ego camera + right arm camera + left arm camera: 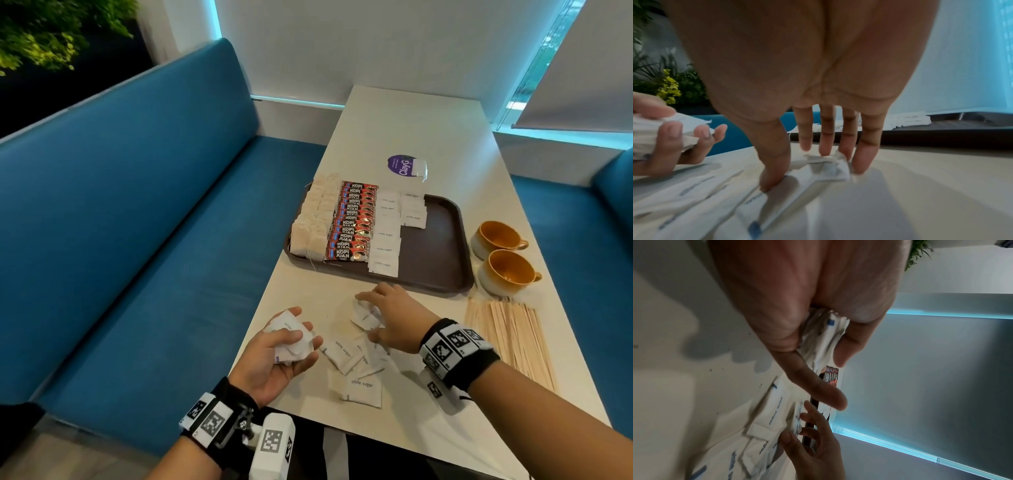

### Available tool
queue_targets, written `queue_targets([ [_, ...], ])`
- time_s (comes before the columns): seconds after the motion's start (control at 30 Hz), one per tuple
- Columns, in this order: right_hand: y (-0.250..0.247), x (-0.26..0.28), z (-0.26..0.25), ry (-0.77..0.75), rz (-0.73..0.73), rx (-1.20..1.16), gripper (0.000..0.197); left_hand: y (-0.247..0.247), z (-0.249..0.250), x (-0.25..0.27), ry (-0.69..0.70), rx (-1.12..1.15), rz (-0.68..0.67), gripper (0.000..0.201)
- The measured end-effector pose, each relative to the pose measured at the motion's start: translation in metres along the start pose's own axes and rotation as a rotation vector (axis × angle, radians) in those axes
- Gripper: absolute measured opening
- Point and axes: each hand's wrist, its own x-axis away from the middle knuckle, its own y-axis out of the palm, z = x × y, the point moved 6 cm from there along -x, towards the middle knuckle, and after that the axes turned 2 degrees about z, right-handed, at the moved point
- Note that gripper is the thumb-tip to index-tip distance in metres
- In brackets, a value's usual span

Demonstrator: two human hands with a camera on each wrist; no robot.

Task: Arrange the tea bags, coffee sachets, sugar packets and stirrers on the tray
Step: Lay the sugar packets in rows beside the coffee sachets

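The left hand (279,353) is palm up at the near left edge of the bench (442,137), its fingers (844,344) curled round a bundle of sugar packets (291,337). The right hand (394,315) reaches down onto the loose sugar packets (356,370) scattered on the bench in front of the tray (435,250); its fingers (865,146) are spread, the tips and thumb pinching one crumpled packet (830,168) against the bench. On the tray, tea bags (313,219) fill the left side, coffee sachets (352,224) lie in a row just beside them, then two columns of sugar packets (387,233). The stirrers (510,335) lie in a heap on the bench right of the right hand. Two cups (500,257) stand just beside the tray's right edge.
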Motion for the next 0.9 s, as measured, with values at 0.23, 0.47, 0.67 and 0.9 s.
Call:
queue_targets([
  [0.23,-0.007,0.001,0.012,0.044,-0.057,-0.037,0.055,0.002,-0.001,0.004,0.000,0.000,0.007,0.055],
  [0.47,-0.003,0.013,0.017,-0.001,-0.104,0.055,0.097,0.000,-0.004,0.002,-0.008,-0.002,0.025,0.052],
  [0.67,-0.001,0.013,0.013,0.065,-0.142,0.043,0.063,0.008,-0.010,0.001,-0.032,-0.014,-0.005,0.047],
  [0.9,0.004,0.016,0.014,0.142,-0.137,-0.143,0.068,0.008,-0.013,0.002,-0.037,-0.049,-0.004,0.049],
])
